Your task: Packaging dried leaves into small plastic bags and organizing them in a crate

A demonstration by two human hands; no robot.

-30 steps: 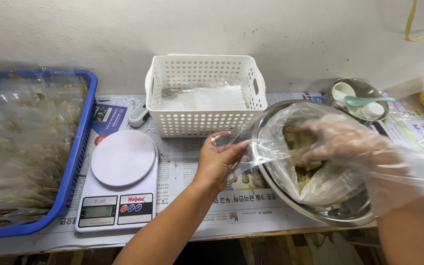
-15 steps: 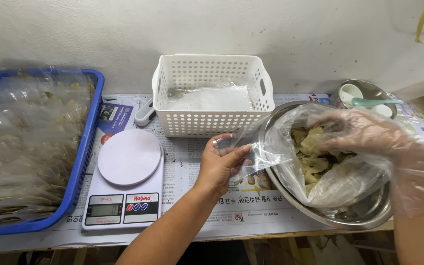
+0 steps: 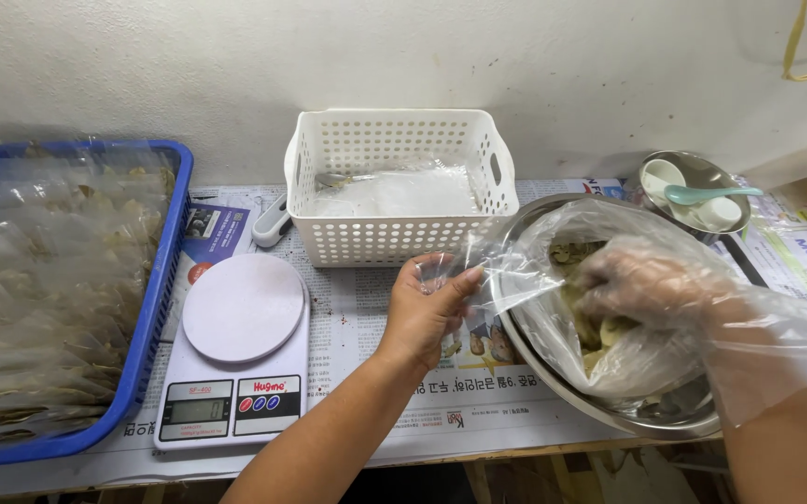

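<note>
Left fingers (image 3: pixel 464 280) pinched on clear bag (image 3: pixel 553 308); gloved right fingers (image 3: pixel 599 280) curled inside it.

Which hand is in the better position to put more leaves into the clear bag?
Right, probably. The right hand, in a thin plastic glove, is already among the leaves in the steel bowl. The left hand pinches the clear bag at its edge.

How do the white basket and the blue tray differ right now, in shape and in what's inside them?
The white basket is tall, with perforated walls and cut-out handles; the blue tray is low, wide and solid-rimmed. The white basket sits at the back against the wall, holding only a thin layer of clear plastic bags; the blue tray fills the left side, piled with clear packets of brownish contents. Both are plastic and rest on the newspaper-covered table, untouched by either hand.
</note>
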